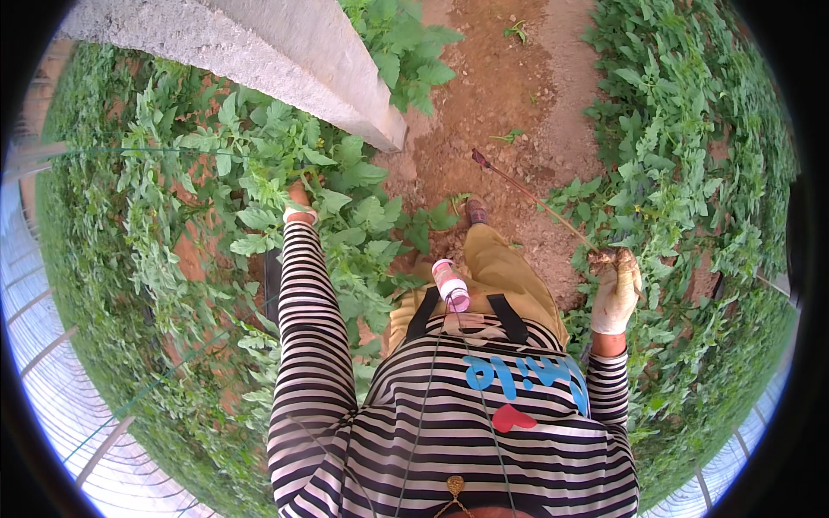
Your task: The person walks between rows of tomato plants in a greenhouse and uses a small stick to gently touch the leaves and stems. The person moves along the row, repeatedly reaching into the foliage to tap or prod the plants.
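My left hand (299, 196) reaches into a leafy tomato plant (350, 223) beside the path, a white cuff at its wrist. Leaves cover most of its fingers, so whether they grip a stem is hidden. My right hand (614, 294), in a stained whitish glove, is closed around a thin stick (537, 199). The stick slants away over the path to a dark reddish, wrapped-looking tip (479, 157). A small pink and white bottle (451, 285) hangs at my waist on a thin cord from my neck.
A thick concrete post (311, 65) leans across the upper left of the view, close to my left hand. Tomato rows line both sides, the right one (673, 162) near the stick. Damp soil (492, 71) forms the path. A green string (162, 372) crosses the left row.
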Demonstrator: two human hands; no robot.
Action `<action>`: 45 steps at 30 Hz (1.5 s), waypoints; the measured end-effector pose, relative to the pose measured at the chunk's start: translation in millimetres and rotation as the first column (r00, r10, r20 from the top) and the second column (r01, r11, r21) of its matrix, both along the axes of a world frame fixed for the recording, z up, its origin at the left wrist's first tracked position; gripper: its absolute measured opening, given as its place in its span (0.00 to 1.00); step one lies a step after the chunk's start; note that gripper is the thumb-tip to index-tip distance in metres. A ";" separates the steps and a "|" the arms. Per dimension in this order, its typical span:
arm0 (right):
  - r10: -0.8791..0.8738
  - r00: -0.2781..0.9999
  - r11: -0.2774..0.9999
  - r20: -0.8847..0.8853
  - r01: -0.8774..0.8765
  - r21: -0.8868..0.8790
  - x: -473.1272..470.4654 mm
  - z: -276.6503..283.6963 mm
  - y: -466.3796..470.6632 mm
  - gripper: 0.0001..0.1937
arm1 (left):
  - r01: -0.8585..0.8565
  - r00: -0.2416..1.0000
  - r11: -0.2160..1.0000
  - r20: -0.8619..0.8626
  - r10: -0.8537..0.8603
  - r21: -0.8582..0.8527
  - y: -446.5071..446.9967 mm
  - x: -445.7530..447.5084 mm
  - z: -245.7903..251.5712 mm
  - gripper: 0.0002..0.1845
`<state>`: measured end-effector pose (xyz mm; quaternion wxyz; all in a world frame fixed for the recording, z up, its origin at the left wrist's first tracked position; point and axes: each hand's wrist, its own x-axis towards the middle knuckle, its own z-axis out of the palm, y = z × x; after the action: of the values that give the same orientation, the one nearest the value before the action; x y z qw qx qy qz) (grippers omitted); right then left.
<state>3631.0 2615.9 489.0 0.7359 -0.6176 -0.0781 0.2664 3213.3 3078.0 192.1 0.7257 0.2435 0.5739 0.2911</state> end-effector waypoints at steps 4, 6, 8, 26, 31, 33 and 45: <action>0.042 0.999 0.999 -0.022 -0.041 0.021 0.5 2.4 6.8 0.12 | 0.866 -0.048 0.464 -0.954 -0.298 -0.188 -8.5 6.9 9.5 0.22; 0.068 0.998 0.998 -0.007 -0.068 0.001 1.5 3.0 8.7 0.12 | 0.750 -0.509 0.294 -0.801 -0.315 -0.592 -9.3 16.8 22.1 0.23; 0.064 0.998 0.998 -0.004 -0.064 -0.010 1.7 3.5 8.8 0.12 | 0.682 -0.633 0.214 -0.711 -0.306 -0.700 -11.6 27.2 34.1 0.24; -0.028 0.996 0.999 -0.084 0.032 0.042 42.9 -20.5 18.1 0.11 | 0.760 0.586 0.010 -0.692 0.421 0.650 -115.0 96.0 160.6 0.29; 0.011 0.993 0.998 -0.115 -0.003 0.068 66.5 -24.3 42.3 0.10 | 0.838 0.528 0.191 -0.848 -0.045 0.511 -127.2 138.0 207.6 0.40; 0.011 0.991 0.997 -0.130 -0.002 0.073 74.9 -24.1 48.9 0.11 | 0.560 0.803 0.407 -0.595 -0.050 0.722 -108.5 133.4 206.5 0.39; 0.095 0.981 0.986 -0.170 -0.070 0.149 155.8 -18.5 74.1 0.10 | -0.059 0.853 0.758 -0.362 0.377 0.650 -85.7 109.4 192.6 0.28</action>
<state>3786.7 2690.1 470.5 0.7704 -0.5338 -0.0568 0.3441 3322.7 2992.3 384.7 0.4027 0.4594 0.6304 0.4790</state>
